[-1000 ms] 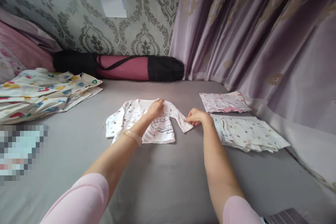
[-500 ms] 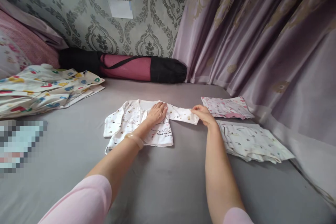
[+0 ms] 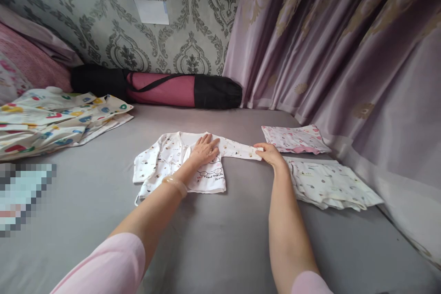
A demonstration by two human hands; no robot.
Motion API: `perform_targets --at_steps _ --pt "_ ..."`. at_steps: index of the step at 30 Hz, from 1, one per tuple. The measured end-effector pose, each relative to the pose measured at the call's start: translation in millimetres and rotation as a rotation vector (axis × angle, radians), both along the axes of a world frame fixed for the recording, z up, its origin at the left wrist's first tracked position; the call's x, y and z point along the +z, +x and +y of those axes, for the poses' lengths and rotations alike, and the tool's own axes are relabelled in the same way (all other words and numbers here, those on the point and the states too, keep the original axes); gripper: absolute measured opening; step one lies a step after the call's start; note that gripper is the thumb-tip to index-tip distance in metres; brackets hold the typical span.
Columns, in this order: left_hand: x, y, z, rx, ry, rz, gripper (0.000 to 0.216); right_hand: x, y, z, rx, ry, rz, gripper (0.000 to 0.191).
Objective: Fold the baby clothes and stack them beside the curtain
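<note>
A small white baby shirt with a scattered print and lettering lies spread on the grey bed sheet. My left hand rests flat on its upper chest, fingers apart, a pale bangle around the wrist. At the end of the stretched-out right-side sleeve, my right hand pinches the cuff between thumb and fingers. The opposite sleeve bends downward at the shirt's left side. Part of the lettering is hidden by my left forearm.
Two folded garments, one pink-patterned and one white-patterned, lie to the right near the curtain. A colourful printed cloth is heaped at left. Along the patterned wall lies a black and maroon roll bag.
My right hand has drawn the sleeve straighter and slightly narrower, with the cuff now held flatter. My left hand stays pressed on the shirt. The whole view has shifted slightly.
</note>
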State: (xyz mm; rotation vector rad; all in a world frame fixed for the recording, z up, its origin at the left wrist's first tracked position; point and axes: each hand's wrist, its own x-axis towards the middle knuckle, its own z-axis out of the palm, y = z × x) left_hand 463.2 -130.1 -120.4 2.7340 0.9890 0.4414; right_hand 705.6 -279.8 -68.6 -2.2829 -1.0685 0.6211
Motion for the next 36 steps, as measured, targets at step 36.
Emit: perform_targets --at_steps 36 --pt "-4.8 -2.9 18.0 0.010 -0.028 0.005 0.049 -18.9 -115.3 54.1 0.448 -0.161 -0.282 0.066"
